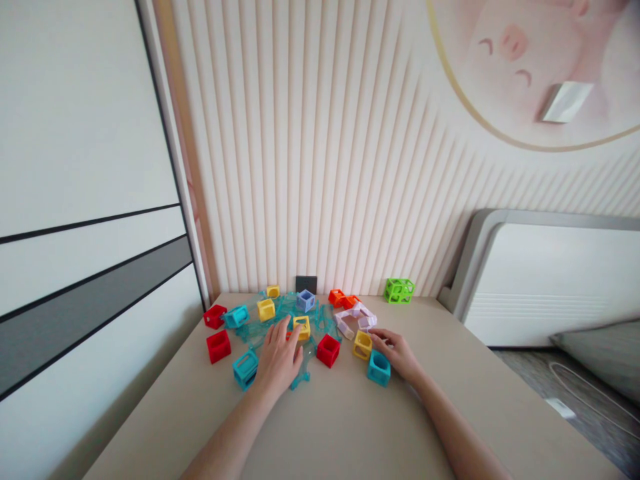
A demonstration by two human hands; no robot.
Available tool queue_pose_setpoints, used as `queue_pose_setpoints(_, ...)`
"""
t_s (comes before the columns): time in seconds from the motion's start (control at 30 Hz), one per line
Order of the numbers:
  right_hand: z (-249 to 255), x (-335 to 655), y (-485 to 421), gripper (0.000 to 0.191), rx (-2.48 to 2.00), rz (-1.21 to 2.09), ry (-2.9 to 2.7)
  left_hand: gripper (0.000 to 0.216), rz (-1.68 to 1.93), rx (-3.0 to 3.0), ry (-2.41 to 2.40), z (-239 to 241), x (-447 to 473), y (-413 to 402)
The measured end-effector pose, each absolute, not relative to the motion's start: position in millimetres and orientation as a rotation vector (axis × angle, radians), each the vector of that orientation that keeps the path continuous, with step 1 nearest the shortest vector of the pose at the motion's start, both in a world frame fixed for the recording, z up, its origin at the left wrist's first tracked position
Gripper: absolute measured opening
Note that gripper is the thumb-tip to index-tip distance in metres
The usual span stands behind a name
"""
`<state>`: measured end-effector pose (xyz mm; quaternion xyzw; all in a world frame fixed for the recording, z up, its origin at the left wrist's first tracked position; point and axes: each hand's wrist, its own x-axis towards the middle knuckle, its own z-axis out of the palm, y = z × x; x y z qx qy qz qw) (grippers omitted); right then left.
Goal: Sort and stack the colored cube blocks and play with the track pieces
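Your left hand point(278, 357) is held low over the scattered pieces, palm down, its fingers loosely spread and the thumb standing apart. Their tips reach the near-left side of a yellow open-frame cube point(302, 327); whether they touch it, you cannot tell from this view. A blue cube point(245, 369) sits just left of that wrist, and clear teal pieces point(300, 381) spread beneath and around the hand.

Your right hand point(399, 355) rests at the right of a second yellow cube point(363, 345), with its fingers bent and their tips at that cube's upper right edge (whether they pinch it or only touch it, you cannot tell). A blue block with a round opening point(379, 369) stands just in front of that yellow cube, close to the same hand.

Between your hands, a red cube point(328, 351) sits on the worktop point(345, 427). Behind your right hand lies a ring of pale lilac pieces point(344, 327), with orange pieces point(337, 298) beyond it. A green block point(399, 291) stands well apart at the back right, near the ribbed wall point(320, 147).
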<state>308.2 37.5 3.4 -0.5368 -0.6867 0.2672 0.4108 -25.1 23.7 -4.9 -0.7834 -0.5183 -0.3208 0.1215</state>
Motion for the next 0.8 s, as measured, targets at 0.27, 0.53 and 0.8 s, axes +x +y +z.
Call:
queue_pose_setpoints(0.27, 0.2, 308.2, 37.2, 0.056, -1.301, 0.902, -1.73, 0.039, -1.02, -2.273, -1.525, -8.9, -23.7, 24.9)
queue_pose_setpoints(0.53, -0.7, 299.7, 34.4, 0.056, -1.289, 0.89, -1.724, 0.033, -1.103, -2.436, -1.336, 6.0, -13.9, 15.1)
queue_pose_setpoints(0.8, -4.6, 292.6, 35.2, 0.053, -1.235, 0.776, -1.761, 0.039, -1.089, -2.593, -1.255, 9.7, -5.8, 4.5)
